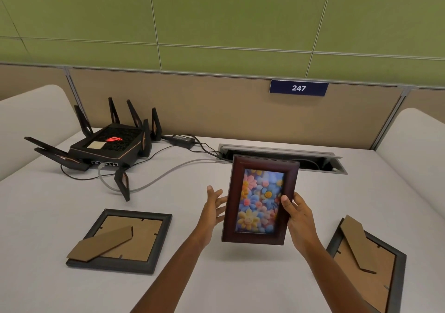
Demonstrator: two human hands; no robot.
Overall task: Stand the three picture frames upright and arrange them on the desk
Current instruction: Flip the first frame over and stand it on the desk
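Step in hand: the person is holding the brown frame [260, 199] with the flower picture above the middle of the surface [36, 216], its face turned to the camera; it seems to be lifted, since a shadow is lying under its lower edge.
Right hand: the right hand [299, 212] is gripping the right side of the brown frame, the thumb lying on the front.
Left hand: the left hand [214, 206] is spread with loose fingers just beside the left side of the frame; whether it is touching the back I cannot tell.
Left black frame [120, 240]: it is lying face down near the front left part of the surface, with its cardboard stand showing on top.
Right black frame [368, 262]: it is also lying face down, at the front right edge, partly going out of view.
Other things: a router [108, 144] with antennas and cables is sitting at the back left corner; a cable slot [281, 157] is running along the back edge.
Progress: I judge that no frame is standing by itself yet. The first one is being handled; two are waiting untouched.
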